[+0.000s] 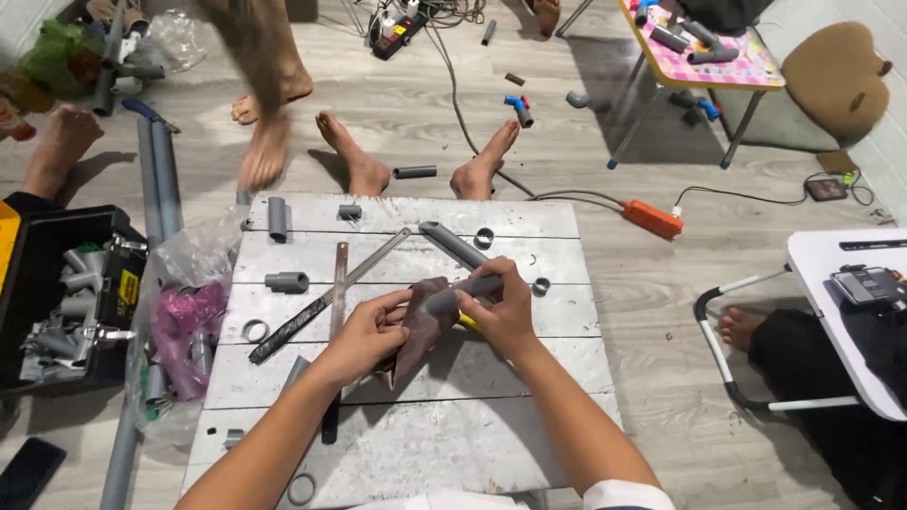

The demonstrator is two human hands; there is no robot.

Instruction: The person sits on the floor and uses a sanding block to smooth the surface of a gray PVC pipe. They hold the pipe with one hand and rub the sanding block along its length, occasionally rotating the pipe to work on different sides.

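Pipe point(465, 292) runs crosswise between our fingers: right hand point(503, 310) pinches it closed, left hand point(370, 332) grips sandpaper point(422, 331) wrapped around it.

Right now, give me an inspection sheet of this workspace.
Surface: grey plank table, scuffed.
Job's things: short grey pipe and dark sanding sheet, both held over the table.
Clutter: hacksaw, pipe fittings, rings, plastic bag, toolbox of fittings.
Hands: left hand grips the sheet; right hand grips the pipe.
Cables: black cord running to an orange plug box.
Surroundings: bare feet of other people, wooden floor.
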